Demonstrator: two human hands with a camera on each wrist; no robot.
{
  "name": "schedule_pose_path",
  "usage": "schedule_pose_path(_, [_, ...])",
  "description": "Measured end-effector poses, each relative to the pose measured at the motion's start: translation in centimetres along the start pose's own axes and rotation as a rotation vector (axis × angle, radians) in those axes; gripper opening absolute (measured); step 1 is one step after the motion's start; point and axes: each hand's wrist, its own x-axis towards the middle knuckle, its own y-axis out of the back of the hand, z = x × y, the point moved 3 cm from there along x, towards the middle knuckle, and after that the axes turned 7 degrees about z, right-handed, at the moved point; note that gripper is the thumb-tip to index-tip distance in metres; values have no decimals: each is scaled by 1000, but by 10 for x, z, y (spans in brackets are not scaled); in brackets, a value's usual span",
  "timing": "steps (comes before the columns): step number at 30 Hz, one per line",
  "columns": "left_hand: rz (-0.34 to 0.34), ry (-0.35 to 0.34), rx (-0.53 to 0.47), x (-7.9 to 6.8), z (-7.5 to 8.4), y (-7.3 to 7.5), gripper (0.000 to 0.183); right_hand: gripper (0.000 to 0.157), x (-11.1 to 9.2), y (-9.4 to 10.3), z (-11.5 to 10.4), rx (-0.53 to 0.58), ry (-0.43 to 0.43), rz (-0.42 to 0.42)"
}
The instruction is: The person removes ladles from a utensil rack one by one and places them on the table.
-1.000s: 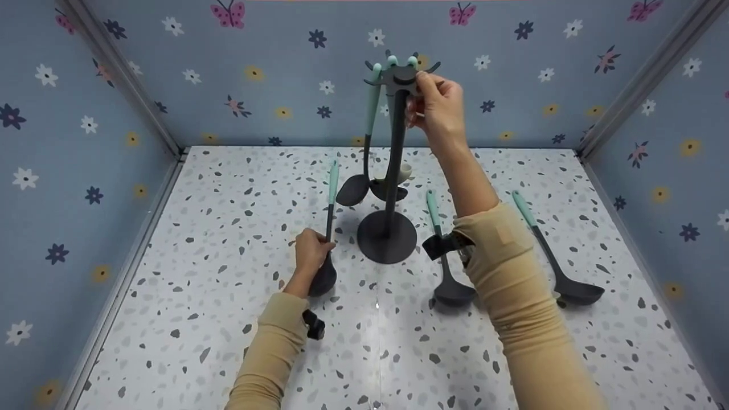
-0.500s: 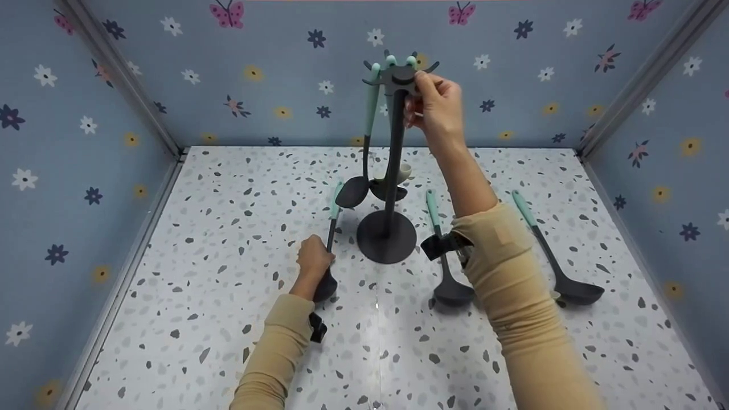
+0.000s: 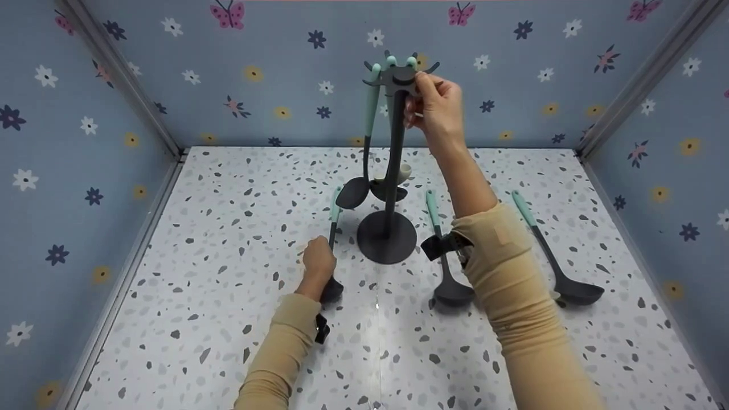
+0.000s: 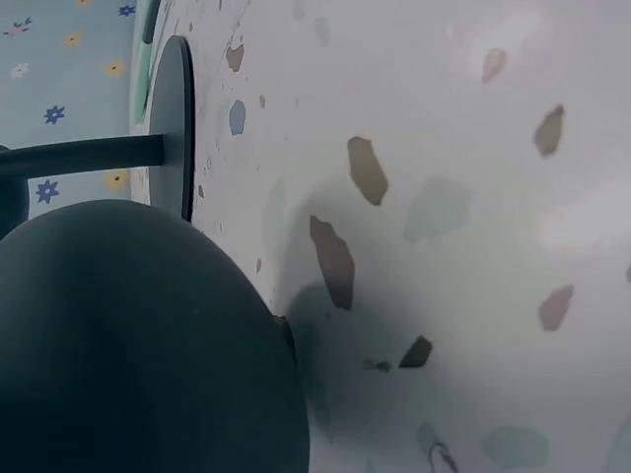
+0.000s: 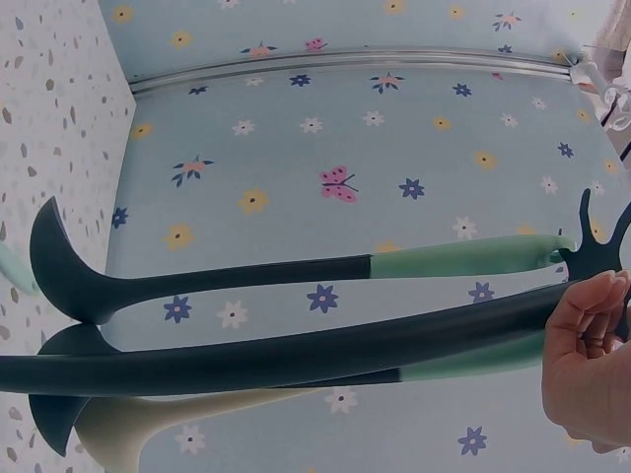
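Note:
My left hand (image 3: 319, 262) grips a dark ladle by its shaft near the bowl; its mint handle (image 3: 336, 206) points away from me. The bowl (image 4: 138, 335) fills the lower left of the left wrist view. In the head view my fingers are mostly hidden behind the back of the hand. My right hand (image 3: 439, 108) pinches the hooked top of a dark utensil stand (image 3: 397, 136), its thumb by the round cap. Mint-handled utensils hang from the far hooks, among them a dark ladle (image 5: 79, 266). Below it shows a cream-coloured utensil (image 5: 128, 424).
Right of the stand's round base (image 3: 387, 253), a ladle (image 3: 454, 291) lies partly behind my right forearm. Another ladle (image 3: 578, 290) lies farther right. Patterned panels (image 3: 319, 114) wall the speckled table (image 3: 205, 319) at the back and both sides.
My left hand has shifted slightly right, turned over the shaft, and drawn the ladle a little towards me. The right hand and stand stay practically still.

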Motion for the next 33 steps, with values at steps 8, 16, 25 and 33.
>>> schedule_pose_path(8, [5,-60,39,-3,6,-4,13,29,0,0,1,9,-7,4])
schedule_pose_path(16, [-29,-46,37,-3,6,-4,12,29,0,1,0,-3,9,-4])
schedule_pose_path(25, [-46,-59,33,-5,3,0,6,29,1,0,2,1,26,-28])
schedule_pose_path(33, [-88,5,-31,-5,8,8,19,29,0,1,1,5,36,-30])
